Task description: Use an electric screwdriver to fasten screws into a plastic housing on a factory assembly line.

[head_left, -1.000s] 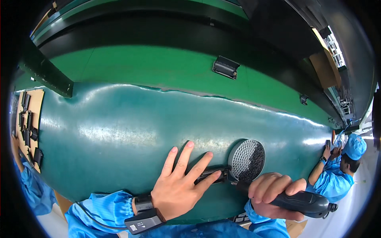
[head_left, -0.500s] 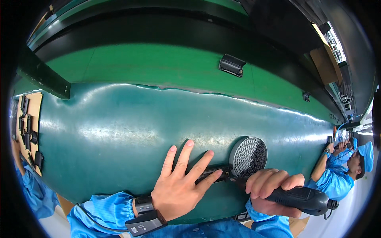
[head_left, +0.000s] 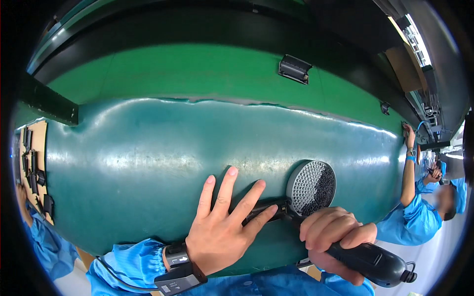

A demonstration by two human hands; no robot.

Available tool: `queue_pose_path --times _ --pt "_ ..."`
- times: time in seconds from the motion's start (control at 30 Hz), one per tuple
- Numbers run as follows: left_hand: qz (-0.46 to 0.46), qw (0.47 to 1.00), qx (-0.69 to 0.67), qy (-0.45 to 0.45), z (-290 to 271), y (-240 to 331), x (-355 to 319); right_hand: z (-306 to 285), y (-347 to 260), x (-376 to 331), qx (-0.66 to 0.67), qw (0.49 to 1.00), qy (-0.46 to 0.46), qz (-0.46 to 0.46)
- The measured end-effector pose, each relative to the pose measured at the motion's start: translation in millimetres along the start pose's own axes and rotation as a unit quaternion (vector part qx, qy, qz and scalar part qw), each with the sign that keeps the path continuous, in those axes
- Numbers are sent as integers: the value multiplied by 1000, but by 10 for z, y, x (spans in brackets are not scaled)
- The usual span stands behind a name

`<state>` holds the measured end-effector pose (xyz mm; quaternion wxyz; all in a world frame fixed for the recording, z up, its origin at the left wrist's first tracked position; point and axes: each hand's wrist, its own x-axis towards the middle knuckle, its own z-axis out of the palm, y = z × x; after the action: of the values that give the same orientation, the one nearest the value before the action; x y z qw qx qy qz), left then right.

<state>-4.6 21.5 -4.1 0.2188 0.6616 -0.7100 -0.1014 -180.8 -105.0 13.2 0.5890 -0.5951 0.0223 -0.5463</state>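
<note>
1. The left hand (head_left: pixel 222 232) lies open, fingers spread, flat on a green belt (head_left: pixel 148 163), pressing a small dark part (head_left: pixel 266 209).
2. The right hand (head_left: pixel 335 239) grips a black power tool (head_left: pixel 375 261) by its handle.
3. The tool's round perforated disc (head_left: pixel 311 187) sits against the part, just right of the left fingertips.
</note>
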Motion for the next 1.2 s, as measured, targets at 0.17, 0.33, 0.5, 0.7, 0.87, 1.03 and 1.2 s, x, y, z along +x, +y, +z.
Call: queue_pose_path --times 0.17,0.33,0.5,0.7,0.87,1.03,1.2 --pt "1 1000 -1 -10 12 4 -5 12 16 -13 3 999 -15 -39" --pt "5 1000 0 -8 -12 2 -16 -118 -272 125 8 999 48 -14" --pt "0 1000 1 -12 -18 9 -19 -324 -168 95 -14 997 76 -12" --pt "-1 1000 -8 -14 0 3 -10 -379 -66 92 -13 997 70 -1" --pt "-2 1000 -8 -16 -8 3 -4 -379 -25 100 -8 997 75 6" --pt "-2 1000 -1 -14 -30 10 -8 -305 -14 136 -46 998 32 -4" --pt "-5 1000 -3 2 14 -8 -18 -206 -70 126 -33 997 35 -59"
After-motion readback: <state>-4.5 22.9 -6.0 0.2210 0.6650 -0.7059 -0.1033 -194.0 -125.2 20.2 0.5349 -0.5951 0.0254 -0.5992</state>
